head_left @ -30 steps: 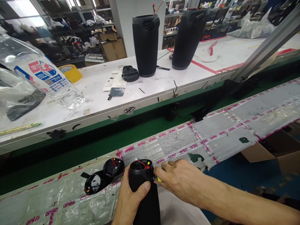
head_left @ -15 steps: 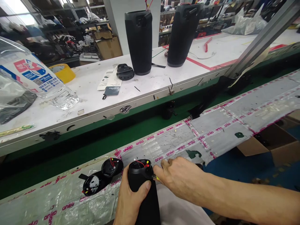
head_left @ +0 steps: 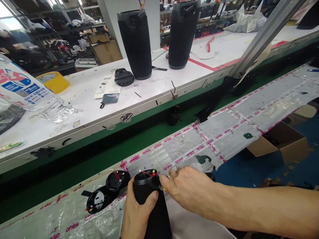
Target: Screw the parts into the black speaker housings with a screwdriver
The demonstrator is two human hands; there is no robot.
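My left hand is wrapped around a black fabric-covered speaker body, thumb across its front. The speaker's top end is uncovered, and red wires with small connectors rise from inside it. Beside the rim, my right hand is closed, knuckles up. A bit of yellow shows under its fingers, but what they grip is hidden. Left of the speaker lie two round black end pieces with red wires and connectors, one with a pale shiny inner face.
Across the green gap, a white bench holds two upright black speakers, a black cap, tags, yellow tape and a water bottle. A metal post slants at right. An opened carton is below.
The view has shifted slightly, so the bench items appear further left. Both hands keep nearly the same hold at the speaker, with the right hand still at its rim.
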